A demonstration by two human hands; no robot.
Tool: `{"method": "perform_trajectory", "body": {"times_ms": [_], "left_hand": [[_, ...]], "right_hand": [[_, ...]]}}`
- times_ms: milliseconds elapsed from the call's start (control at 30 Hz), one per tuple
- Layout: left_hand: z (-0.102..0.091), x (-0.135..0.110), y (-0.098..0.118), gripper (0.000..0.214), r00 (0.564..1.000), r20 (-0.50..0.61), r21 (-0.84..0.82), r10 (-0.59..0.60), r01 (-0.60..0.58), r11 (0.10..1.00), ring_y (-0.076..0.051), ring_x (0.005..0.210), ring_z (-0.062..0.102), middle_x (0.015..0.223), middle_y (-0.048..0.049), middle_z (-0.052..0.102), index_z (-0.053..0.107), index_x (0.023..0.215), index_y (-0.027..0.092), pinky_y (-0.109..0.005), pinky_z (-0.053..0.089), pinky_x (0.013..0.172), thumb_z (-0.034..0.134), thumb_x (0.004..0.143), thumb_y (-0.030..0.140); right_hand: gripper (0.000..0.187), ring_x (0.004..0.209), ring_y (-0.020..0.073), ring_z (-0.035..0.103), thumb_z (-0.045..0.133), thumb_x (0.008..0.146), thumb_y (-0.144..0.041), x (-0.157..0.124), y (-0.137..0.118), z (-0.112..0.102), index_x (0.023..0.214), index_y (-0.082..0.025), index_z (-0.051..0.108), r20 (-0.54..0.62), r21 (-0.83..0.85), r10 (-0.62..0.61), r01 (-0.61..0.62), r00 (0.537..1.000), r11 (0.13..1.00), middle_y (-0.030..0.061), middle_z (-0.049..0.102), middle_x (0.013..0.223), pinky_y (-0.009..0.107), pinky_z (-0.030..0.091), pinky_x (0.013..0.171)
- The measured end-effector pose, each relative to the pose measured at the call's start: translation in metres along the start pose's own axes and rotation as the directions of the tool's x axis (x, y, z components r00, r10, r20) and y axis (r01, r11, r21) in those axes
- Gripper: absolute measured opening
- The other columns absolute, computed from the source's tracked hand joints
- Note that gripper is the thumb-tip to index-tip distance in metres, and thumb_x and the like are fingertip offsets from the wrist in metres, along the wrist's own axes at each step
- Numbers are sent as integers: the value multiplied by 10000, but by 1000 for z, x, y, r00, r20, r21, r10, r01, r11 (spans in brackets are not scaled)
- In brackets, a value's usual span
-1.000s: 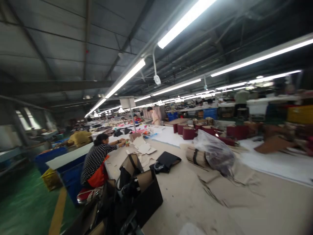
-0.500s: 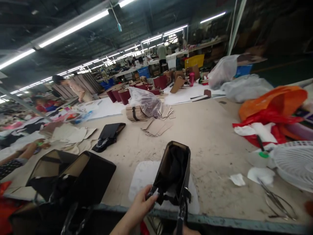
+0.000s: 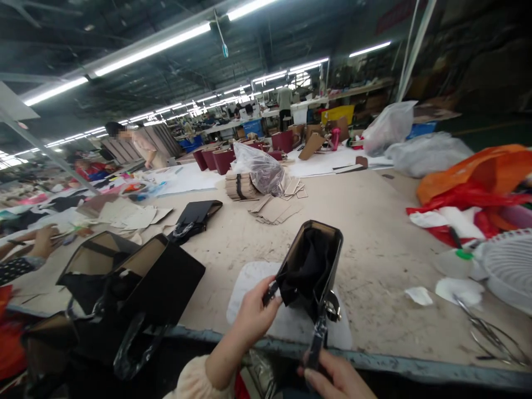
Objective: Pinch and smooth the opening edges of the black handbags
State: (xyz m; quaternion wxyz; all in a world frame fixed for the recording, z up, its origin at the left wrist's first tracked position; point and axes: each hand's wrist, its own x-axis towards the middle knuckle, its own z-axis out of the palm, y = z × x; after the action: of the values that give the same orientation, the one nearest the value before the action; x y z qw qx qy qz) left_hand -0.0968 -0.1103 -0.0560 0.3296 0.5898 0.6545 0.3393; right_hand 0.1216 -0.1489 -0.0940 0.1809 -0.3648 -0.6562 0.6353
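Note:
A black handbag (image 3: 310, 266) with a dark lining and tan inner edges lies tilted on the worktable, its open mouth facing me. My left hand (image 3: 254, 313) is closed on the bag's near left edge, around a dark strap end there. Lower right, my right hand (image 3: 334, 374) grips the bag's plastic-wrapped handle (image 3: 318, 338), close to a metal ring (image 3: 332, 306). Under the bag lies a white sheet (image 3: 245, 282). To the left stand open black bags (image 3: 170, 277), with another wrapped handle (image 3: 131, 349) hanging over the table edge.
Scissors (image 3: 486, 332), white scraps (image 3: 419, 296) and a white basket (image 3: 509, 266) lie on the right. Farther off are a flat black bag (image 3: 197, 219), cardboard pieces (image 3: 274, 209) and maroon bags (image 3: 224, 160). A co-worker's hand (image 3: 44, 241) is at far left.
The view has shifted slightly. My right hand has come up into sight with the wrapped handle, and the metal ring shows more clearly. The co-worker's hand has risen.

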Motion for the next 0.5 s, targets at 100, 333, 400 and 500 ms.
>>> {"method": "perform_trajectory", "body": {"times_ms": [100,333,400,500], "left_hand": [[-6,3,4,427,995,-19,-15,101,-102,995,-233,1073,560,1158,-92,639,586,1220,161,-336,417,946,557,809,271],[1,27,9,294,983,-125,118,137,-122,985,-204,825,595,869,-67,681,689,928,148,-306,460,743,598,777,383],[2,38,6,240,982,-125,109,140,-127,986,-188,766,600,821,-57,688,695,886,141,-286,459,691,589,767,320],[0,48,-1,213,981,-112,92,159,-149,985,-160,702,603,773,-31,694,700,884,142,-252,453,640,552,754,226]], "right_hand": [[315,847,229,603,479,842,-417,6,-9,15,921,-155,636,-78,-48,-20,17,997,999,67,683,888,300,465,762],[222,856,210,631,491,811,-295,11,-38,62,882,-155,648,-107,-246,-74,46,991,968,66,705,914,271,462,726],[146,766,199,630,568,759,-276,4,-49,62,794,-165,657,-95,-319,-78,44,992,947,57,706,824,262,444,671],[161,659,156,601,555,807,-285,-12,-74,41,711,-194,648,-77,-496,-147,90,986,863,21,679,708,248,412,619]]}}
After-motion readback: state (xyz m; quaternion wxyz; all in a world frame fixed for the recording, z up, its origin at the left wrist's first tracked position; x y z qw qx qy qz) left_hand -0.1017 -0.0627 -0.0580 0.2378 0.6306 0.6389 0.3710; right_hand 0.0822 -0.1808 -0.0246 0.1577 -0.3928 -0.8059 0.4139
